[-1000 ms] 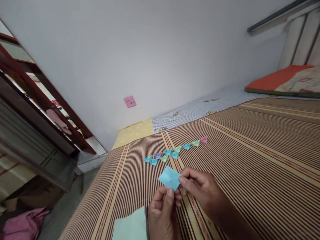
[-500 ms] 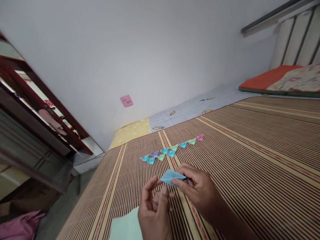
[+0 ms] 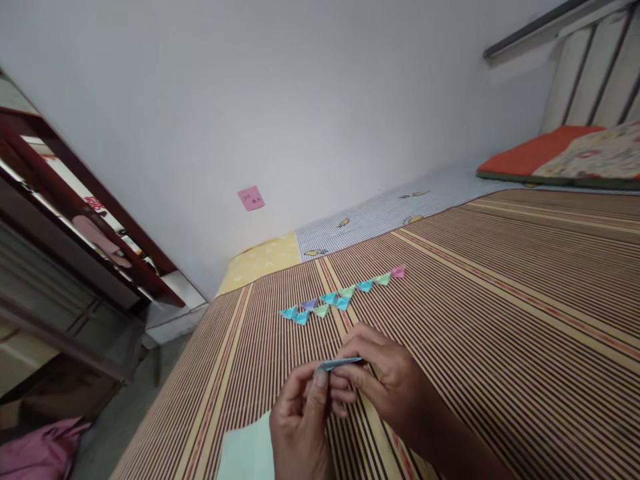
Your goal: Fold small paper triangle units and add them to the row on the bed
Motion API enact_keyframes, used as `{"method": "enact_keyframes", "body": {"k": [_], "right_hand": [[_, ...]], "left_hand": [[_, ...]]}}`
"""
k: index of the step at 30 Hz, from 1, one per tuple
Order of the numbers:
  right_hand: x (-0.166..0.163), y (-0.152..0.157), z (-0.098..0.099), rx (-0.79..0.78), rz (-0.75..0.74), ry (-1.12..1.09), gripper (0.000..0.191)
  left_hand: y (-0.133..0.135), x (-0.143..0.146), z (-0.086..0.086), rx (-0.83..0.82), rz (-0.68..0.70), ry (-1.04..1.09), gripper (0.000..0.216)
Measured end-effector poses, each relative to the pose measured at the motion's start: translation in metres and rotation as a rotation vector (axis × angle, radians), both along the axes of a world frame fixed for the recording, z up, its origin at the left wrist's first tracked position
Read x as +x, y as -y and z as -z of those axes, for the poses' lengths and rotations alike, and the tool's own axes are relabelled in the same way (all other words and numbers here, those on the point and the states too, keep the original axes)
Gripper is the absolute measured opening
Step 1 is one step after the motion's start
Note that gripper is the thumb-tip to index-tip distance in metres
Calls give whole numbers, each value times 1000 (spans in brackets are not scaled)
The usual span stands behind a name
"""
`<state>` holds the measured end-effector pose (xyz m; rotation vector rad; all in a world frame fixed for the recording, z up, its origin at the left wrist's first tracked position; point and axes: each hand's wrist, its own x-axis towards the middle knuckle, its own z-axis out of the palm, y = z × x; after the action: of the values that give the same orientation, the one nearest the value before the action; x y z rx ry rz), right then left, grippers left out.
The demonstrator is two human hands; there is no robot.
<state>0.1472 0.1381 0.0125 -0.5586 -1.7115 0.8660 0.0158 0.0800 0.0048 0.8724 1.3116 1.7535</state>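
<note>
A small folded piece of blue paper [image 3: 339,363] is held between both hands, seen almost edge-on. My left hand [image 3: 306,407] pinches its left end between thumb and index finger. At the other end, the thumb and fingers of my right hand [image 3: 380,373] are closed on it. Beyond the hands, several small folded paper triangles [image 3: 343,303] in blue, green, purple and pink lie in slanting rows on the striped mat. A pale green sheet of paper [image 3: 247,450] lies beside my left hand, partly covered by it.
The striped bamboo-like mat [image 3: 465,300] covers the bed, with patterned cloth [image 3: 360,223] along the wall. A pink note [image 3: 251,198] is stuck on the wall. An orange and floral cushion [image 3: 560,153] lies at far right. The bed's left edge drops to the floor.
The blue paper has turned from showing its flat face to nearly edge-on. My left hand's fingers have closed on its left end; my right hand keeps its hold.
</note>
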Motion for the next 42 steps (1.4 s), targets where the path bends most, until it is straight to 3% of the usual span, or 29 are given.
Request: {"method": "enact_keyframes", "body": {"k": [4,7,13,21,30,36,42], "right_hand": [[0,0,-1,-51,6,-135,13],[1,1,-1,-114,-8,-118,14],[0,3,-1,-155,-79,-83,8],[0,2,3,-174,-106,-76,14],[4,5,-7,-65,-133,-98,18],[1,6,-6,-265,-29,-188,11],[3,-1,-3,-433,-205,-301,10]], "left_hand": [[0,-3,2,43,-156,-1,29],[2,-6,1,49,-227,-41,29],[4,-7,-3,78,-196,-51,30],[5,0,-10,52,-231,-115,29],[5,2,-10,73,-227,-175,29],[5,6,-12,146,-195,-160,24],[5,13,-13,191,-150,-188,12]]}}
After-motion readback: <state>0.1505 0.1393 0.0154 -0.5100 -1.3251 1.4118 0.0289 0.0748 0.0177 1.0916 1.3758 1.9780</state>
